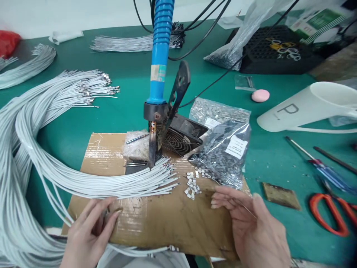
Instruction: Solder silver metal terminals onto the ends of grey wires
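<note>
My left hand (90, 227) rests at the left of the cardboard sheet (178, 227). Its thumb and forefinger are apart, the other fingers curl under, and nothing shows between them. Just beyond its fingertips lies a bundle of white wires (117, 184), their ends fanned out to the right. My right hand (258, 227) is over the cardboard's right edge, palm turned inward and fingers half bent. A thin strand of solder wire (247, 209) runs across that palm. Small silvery connector pieces (192, 186) lie scattered between the hands. Upright behind the bundle, a blue-handled soldering iron (158, 67) points down, its tip at the wires.
A black fan (181, 137) and bags of small parts (223, 152) stand behind the connectors. On the right are orange-handled scissors (329, 214), a screwdriver (320, 163) and a white cup (309, 106). More wires with crimped ends (83, 85) lie on the left.
</note>
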`<state>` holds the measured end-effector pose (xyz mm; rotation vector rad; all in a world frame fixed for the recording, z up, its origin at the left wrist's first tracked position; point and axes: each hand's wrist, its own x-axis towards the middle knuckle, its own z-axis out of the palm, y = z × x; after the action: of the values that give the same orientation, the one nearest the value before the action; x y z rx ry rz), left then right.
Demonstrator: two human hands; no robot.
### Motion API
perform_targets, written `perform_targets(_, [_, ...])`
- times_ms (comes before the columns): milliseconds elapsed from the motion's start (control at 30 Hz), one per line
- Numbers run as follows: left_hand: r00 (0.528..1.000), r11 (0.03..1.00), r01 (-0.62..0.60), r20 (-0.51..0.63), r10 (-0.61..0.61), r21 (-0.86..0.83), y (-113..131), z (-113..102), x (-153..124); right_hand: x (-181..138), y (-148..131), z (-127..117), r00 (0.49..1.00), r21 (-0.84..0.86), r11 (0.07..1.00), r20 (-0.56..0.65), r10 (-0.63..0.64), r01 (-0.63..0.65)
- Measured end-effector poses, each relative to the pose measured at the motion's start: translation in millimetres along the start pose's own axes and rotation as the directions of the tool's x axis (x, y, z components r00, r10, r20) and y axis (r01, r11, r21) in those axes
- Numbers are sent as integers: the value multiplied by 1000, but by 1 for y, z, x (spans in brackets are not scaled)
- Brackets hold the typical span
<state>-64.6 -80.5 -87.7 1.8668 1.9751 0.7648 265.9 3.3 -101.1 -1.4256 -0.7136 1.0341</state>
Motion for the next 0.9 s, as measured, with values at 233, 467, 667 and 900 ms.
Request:
perform_targets(233, [939, 939, -339, 73, 335, 56, 10, 3, 32, -8, -4, 4, 998, -177, 983, 29, -47, 51])
perform_targets(467, [944, 975, -106, 288, 160, -193, 26, -10, 40, -11, -7, 8, 969, -481, 842, 159, -189, 243])
perform_targets(667, [842, 922, -165, 437, 316, -350, 69, -1, 57, -3, -10, 17, 947, -592, 741, 246, -207, 316])
perform_targets(900, [820, 896, 155, 560, 118, -416, 78, 22, 70, -2, -11, 18, 931, -610, 708, 293, -216, 356])
